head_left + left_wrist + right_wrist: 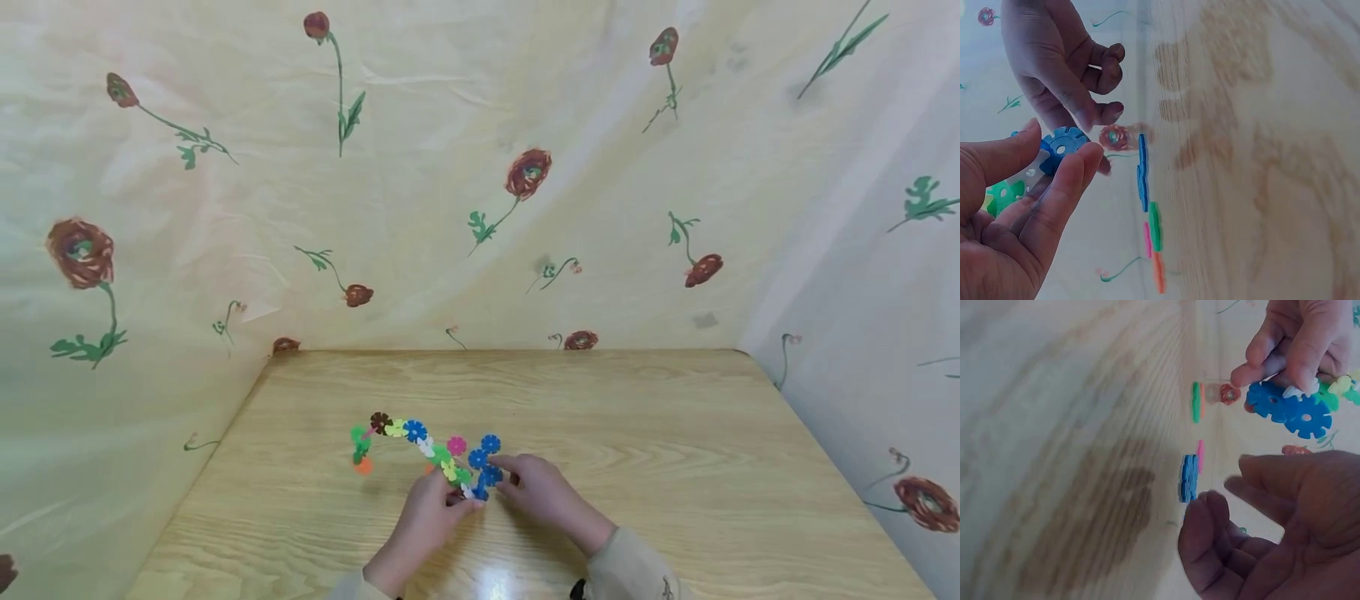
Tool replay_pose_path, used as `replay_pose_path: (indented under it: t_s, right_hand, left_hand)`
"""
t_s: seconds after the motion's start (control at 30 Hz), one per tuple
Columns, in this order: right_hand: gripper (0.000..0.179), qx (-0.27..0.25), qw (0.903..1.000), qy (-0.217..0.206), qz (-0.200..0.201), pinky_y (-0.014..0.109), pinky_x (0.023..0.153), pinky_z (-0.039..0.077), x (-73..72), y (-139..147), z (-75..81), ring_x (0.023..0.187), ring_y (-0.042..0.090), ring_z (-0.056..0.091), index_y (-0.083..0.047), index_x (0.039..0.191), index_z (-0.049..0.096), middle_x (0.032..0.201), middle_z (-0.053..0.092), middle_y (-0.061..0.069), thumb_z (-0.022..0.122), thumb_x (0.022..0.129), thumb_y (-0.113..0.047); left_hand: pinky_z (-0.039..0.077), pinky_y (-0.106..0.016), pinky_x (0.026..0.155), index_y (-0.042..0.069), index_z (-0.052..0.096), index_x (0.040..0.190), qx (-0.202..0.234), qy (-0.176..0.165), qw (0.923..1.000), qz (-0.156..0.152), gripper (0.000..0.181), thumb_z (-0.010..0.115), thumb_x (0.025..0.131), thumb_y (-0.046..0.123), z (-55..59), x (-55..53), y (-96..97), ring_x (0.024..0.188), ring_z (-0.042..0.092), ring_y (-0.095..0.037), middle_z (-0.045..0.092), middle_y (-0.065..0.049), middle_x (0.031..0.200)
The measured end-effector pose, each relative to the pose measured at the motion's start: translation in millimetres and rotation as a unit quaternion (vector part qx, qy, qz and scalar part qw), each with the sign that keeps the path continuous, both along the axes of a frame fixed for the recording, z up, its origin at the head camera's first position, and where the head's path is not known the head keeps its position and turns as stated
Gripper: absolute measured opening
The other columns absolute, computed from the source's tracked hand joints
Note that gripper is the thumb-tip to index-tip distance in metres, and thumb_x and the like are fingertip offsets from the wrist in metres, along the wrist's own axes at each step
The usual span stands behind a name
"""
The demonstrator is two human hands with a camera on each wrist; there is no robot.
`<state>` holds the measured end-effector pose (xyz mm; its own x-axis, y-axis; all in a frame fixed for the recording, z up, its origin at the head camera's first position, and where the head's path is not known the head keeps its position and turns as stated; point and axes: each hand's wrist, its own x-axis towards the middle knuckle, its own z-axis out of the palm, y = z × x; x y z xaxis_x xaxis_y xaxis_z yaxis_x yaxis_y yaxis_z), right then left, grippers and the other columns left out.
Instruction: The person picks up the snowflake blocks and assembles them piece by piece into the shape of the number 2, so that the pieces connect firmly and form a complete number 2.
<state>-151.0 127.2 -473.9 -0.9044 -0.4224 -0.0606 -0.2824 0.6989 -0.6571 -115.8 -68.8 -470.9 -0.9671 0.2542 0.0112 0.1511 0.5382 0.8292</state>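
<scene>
Our left hand (pixel 426 510) is pinching the chain (pixel 441 455), blue discs (pixel 477 458) lying nearer our loose, empty right hand (pixel 546 493), toward the table's (pixel 660 417) left edge

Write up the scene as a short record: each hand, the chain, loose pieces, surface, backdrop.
left hand: pinches the multicoloured chain of flower-shaped plastic discs near a blue end
right hand: holds nothing; fingers bent beside the loose blue flower-shaped plastic discs, contact unclear
chain colours: include brown, yellow, blue, white, green
loose blue discs: lying on the table; whether joined together, unclear
other loose piece: pink flower-shaped plastic disc
surface: light wood-grain table
backdrop: cream flower-printed sheet
</scene>
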Motion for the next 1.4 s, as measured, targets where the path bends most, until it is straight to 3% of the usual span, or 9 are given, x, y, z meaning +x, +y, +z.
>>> replay_pose_path:
  t_s: [0.23,0.47,0.6,0.7,0.83,0.93,1.23,1.4]
  right_hand:
    - [0.03,0.099,0.9936,0.038,0.037,0.027,0.054,0.038,1.8,5.3,-2.7,0.056,0.01,0.04,-0.014,0.122,0.069,0.076,0.06,0.004,0.066,0.093,-0.02]
    - [0.019,0.103,0.9909,0.084,0.02,0.028,0.057,0.04,4.4,12.7,2.0,0.063,0.01,0.046,-0.008,0.102,0.075,0.075,0.057,-0.003,0.075,0.086,-0.018]
    - [0.027,0.107,0.9893,0.1,0.005,0.029,0.056,0.041,3.3,13.0,1.0,0.061,0.009,0.048,-0.008,0.107,0.069,0.07,0.054,-0.005,0.078,0.083,-0.016]
    - [0.034,0.121,0.9882,0.094,0.008,0.031,0.056,0.042,2.6,13.1,-0.9,0.061,0.01,0.048,-0.009,0.113,0.065,0.073,0.054,-0.004,0.079,0.082,-0.015]
    - [0.02,0.133,0.9867,0.092,0.015,0.031,0.058,0.043,3.7,14.2,-3.8,0.064,0.012,0.048,-0.011,0.095,0.065,0.079,0.054,-0.002,0.079,0.081,-0.013]
    - [0.018,0.126,0.9878,0.09,0.014,0.03,0.059,0.042,5.2,16.4,-5.3,0.065,0.011,0.047,-0.014,0.088,0.062,0.079,0.051,-0.002,0.078,0.081,-0.013]
    - [0.029,0.105,0.9922,0.066,0.011,0.028,0.057,0.039,10.0,24.6,-3.9,0.066,0.013,0.043,-0.013,0.086,0.057,0.079,0.046,-0.002,0.084,0.074,-0.008]
    - [0.026,0.088,0.9944,0.057,0.009,0.026,0.056,0.039,9.5,28.0,-5.0,0.064,0.01,0.044,-0.015,0.079,0.056,0.073,0.049,-0.006,0.079,0.077,-0.004]
  left_hand:
    - [0.047,-0.023,0.063,0.007,0.062,0.101,-0.009,0.003,0.9999,0.005,0.028,0.077,0.084,0.022,-1.2,2.1,1.2,0.073,0.054,-0.007,0.061,0.006,0.082]
    - [0.047,-0.024,0.062,0.009,0.058,0.095,-0.014,0.0,0.9998,0.012,0.027,0.078,0.084,0.022,-2.5,2.5,1.5,0.072,0.053,-0.009,0.059,0.004,0.083]
    - [0.048,-0.024,0.063,0.007,0.058,0.096,-0.015,0.006,0.9998,0.008,0.029,0.078,0.084,0.024,-4.6,3.0,2.9,0.074,0.055,-0.009,0.059,0.002,0.085]
    - [0.049,-0.024,0.064,0.006,0.058,0.098,-0.011,0.002,0.9999,0.003,0.031,0.078,0.084,0.025,-5.5,3.8,4.6,0.076,0.057,-0.01,0.059,0.002,0.087]
    - [0.048,-0.024,0.063,0.007,0.058,0.098,-0.011,-0.005,0.9999,-0.002,0.031,0.077,0.085,0.027,-6.6,4.6,6.7,0.075,0.056,-0.009,0.058,0.002,0.086]
    - [0.048,-0.024,0.061,0.007,0.057,0.097,-0.012,-0.009,0.9999,-0.003,0.031,0.076,0.086,0.028,-6.9,4.7,8.1,0.073,0.055,-0.009,0.057,0.002,0.085]
    - [0.048,-0.024,0.06,0.007,0.054,0.092,-0.017,-0.009,0.9998,0.0,0.032,0.075,0.087,0.03,-5.6,5.3,10.8,0.072,0.055,-0.01,0.056,0.001,0.083]
    - [0.048,-0.024,0.06,0.007,0.054,0.092,-0.014,-0.003,0.9999,-0.001,0.032,0.076,0.087,0.03,-5.4,5.0,12.2,0.071,0.056,-0.01,0.057,0.001,0.082]
